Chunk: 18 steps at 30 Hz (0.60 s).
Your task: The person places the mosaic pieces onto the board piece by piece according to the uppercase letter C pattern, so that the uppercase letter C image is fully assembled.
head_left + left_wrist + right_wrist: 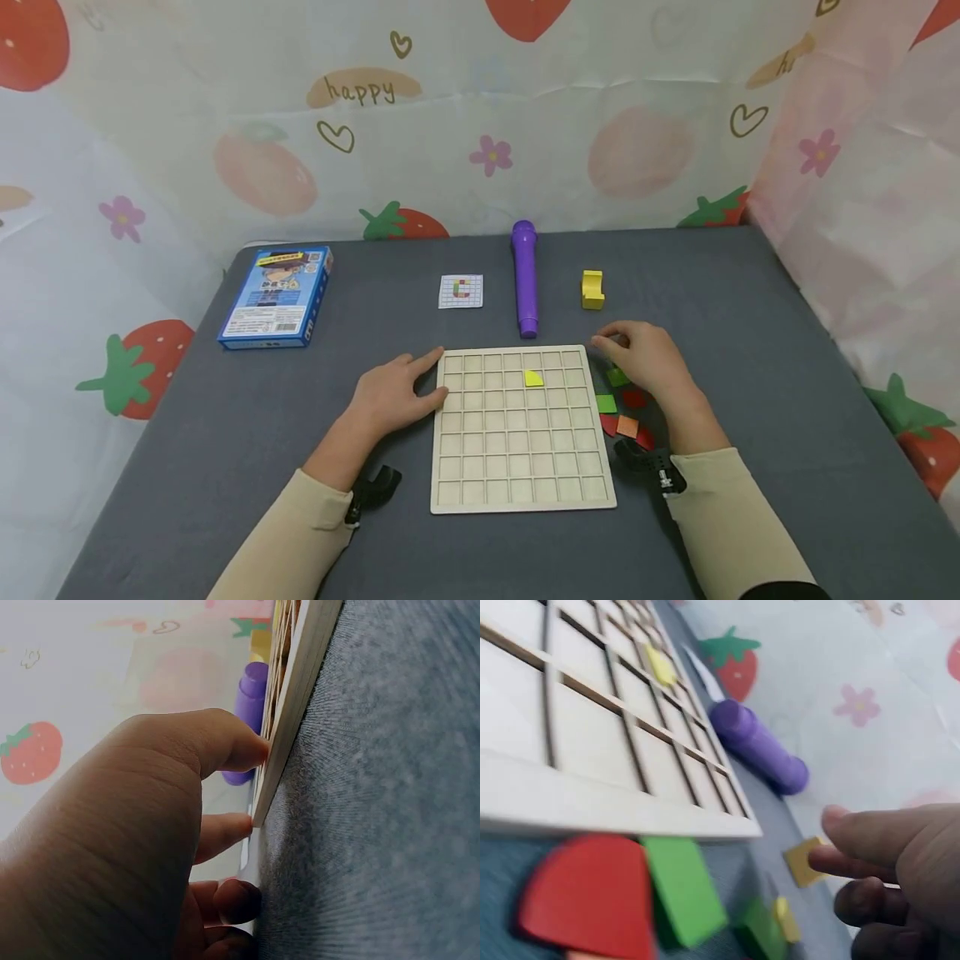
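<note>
A grey tabletop (390, 550) lies before printed sheeting (555, 92). One grid board (525, 507) bears one yellow piece (533, 379); two green pieces (606, 404) lie beside it. The left hand (393, 396) — thumb and forefinger extended — touches the board's edge; the right hand (647, 354) (fingers loosely bent, nothing visible between) hovers nearby. Only the right wrist view shows a loose yellow chip (786, 920).

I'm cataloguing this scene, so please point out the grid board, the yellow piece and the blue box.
Grid board (518, 419): head view, on a bare cell.
Yellow piece (533, 379): head view, middle of its top.
Blue box (276, 293): head view, on its upper face.
</note>
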Motion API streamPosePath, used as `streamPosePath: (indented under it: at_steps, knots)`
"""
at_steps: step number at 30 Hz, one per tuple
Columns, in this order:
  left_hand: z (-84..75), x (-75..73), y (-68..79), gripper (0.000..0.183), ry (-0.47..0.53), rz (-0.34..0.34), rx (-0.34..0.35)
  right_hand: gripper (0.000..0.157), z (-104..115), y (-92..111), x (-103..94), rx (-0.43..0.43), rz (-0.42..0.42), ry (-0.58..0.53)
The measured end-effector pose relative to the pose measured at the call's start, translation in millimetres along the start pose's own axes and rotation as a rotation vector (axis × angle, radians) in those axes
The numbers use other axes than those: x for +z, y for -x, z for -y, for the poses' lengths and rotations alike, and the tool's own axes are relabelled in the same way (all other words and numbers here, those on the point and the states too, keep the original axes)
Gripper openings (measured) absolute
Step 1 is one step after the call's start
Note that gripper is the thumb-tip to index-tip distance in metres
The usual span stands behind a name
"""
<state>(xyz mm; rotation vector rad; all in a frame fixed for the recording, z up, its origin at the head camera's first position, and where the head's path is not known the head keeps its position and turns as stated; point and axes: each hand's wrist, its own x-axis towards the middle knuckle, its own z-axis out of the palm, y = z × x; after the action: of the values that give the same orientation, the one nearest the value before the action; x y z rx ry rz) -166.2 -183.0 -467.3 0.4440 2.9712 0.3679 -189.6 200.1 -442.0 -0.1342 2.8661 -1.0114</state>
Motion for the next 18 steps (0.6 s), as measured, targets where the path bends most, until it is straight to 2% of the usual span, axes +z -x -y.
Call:
streamPosePath:
  at_steps: [9,14,18]
  knots:
    - [1.3,-0.3,-1.4,0.073,0.007,0.001,-0.001,0.038,-26,2,-35.1,0.029,0.204,-0.092]
    - [1.2,0.1,-1.8,0.073,0.015,0.006,-0.002,0.038,-41,9,-48.4,0.061,0.398,-0.181]
    - [1.8,-1.8,-1.5,0.073,0.018,0.006,0.014,0.036,-44,12,-51.2,0.093,0.54,-0.229]
